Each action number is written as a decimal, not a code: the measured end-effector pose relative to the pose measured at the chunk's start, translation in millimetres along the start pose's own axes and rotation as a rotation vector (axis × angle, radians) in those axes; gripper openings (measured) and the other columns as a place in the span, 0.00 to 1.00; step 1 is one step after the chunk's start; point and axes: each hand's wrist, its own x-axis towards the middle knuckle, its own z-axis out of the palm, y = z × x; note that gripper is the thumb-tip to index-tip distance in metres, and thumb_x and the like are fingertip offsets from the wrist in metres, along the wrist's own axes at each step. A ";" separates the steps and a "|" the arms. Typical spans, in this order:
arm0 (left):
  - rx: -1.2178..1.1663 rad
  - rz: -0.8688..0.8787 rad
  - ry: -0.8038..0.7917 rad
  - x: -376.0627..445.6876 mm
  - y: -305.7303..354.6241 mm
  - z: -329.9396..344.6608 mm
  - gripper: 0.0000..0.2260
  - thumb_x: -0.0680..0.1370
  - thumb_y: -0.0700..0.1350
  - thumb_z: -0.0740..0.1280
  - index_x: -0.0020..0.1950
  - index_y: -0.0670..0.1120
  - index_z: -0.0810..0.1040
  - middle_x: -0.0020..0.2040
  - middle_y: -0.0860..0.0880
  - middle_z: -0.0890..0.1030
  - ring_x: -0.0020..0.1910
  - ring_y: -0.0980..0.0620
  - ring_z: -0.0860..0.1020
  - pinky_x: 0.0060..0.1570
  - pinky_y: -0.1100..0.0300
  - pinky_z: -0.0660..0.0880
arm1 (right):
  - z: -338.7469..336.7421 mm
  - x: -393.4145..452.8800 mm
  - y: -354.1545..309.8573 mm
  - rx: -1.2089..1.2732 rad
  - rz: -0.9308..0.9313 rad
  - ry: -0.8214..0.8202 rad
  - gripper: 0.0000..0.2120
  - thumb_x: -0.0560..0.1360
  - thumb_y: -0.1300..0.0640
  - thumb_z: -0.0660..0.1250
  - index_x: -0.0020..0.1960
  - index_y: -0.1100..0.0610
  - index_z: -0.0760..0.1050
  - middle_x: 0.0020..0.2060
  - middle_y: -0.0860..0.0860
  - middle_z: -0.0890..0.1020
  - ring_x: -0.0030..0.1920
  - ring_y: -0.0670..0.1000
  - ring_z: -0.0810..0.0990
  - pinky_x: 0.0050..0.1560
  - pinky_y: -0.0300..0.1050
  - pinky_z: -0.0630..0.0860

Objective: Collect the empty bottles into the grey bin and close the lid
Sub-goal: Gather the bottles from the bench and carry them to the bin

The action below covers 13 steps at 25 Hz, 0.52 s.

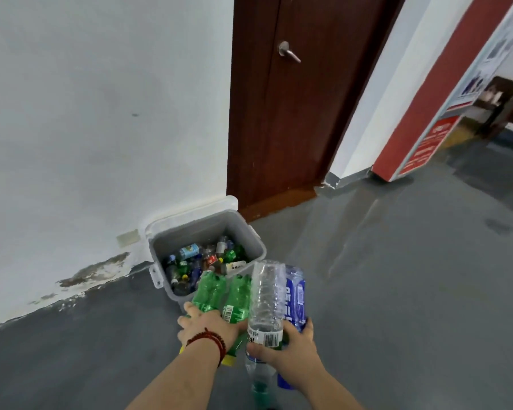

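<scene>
The grey bin (251, 236) stands on the floor against the white wall, its lid (190, 211) open and leaning back on the wall. Several empty bottles lie inside it. My left hand (208, 325) grips two green bottles (209, 292), their bases pointing toward the bin's near edge. My right hand (289, 346) holds a clear bottle (267, 294) and a blue bottle (294, 294) side by side. Both hands hover just in front of the bin, a little above the floor.
A dark brown door (290, 113) with a metal lever handle (289, 53) is right of the bin. Grey floor (397, 276) stretches to the right. A red and white sign board (427, 146) stands by the far wall corner.
</scene>
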 end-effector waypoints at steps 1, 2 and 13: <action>-0.023 -0.036 0.003 13.6 13.5 -6.0 0.37 0.63 0.74 0.60 0.65 0.53 0.73 0.76 0.42 0.48 0.69 0.39 0.58 0.65 0.47 0.65 | -10.5 26.2 -6.6 -0.037 -0.031 -0.046 0.44 0.46 0.25 0.69 0.62 0.34 0.68 0.75 0.52 0.38 0.74 0.61 0.54 0.72 0.54 0.60; -0.047 -0.071 0.010 27.5 27.3 -12.7 0.37 0.63 0.74 0.60 0.64 0.53 0.73 0.76 0.42 0.48 0.69 0.39 0.59 0.65 0.47 0.66 | -21.2 52.8 -13.9 -0.059 -0.046 -0.081 0.45 0.46 0.25 0.69 0.62 0.34 0.68 0.75 0.51 0.38 0.74 0.60 0.55 0.72 0.54 0.61; -0.231 -0.489 -0.139 180.6 31.2 -72.7 0.55 0.55 0.79 0.60 0.72 0.46 0.65 0.76 0.44 0.48 0.70 0.42 0.59 0.63 0.49 0.68 | 7.2 263.2 -126.1 -0.254 -0.109 -0.326 0.41 0.57 0.29 0.71 0.67 0.38 0.66 0.75 0.54 0.35 0.76 0.62 0.46 0.72 0.55 0.55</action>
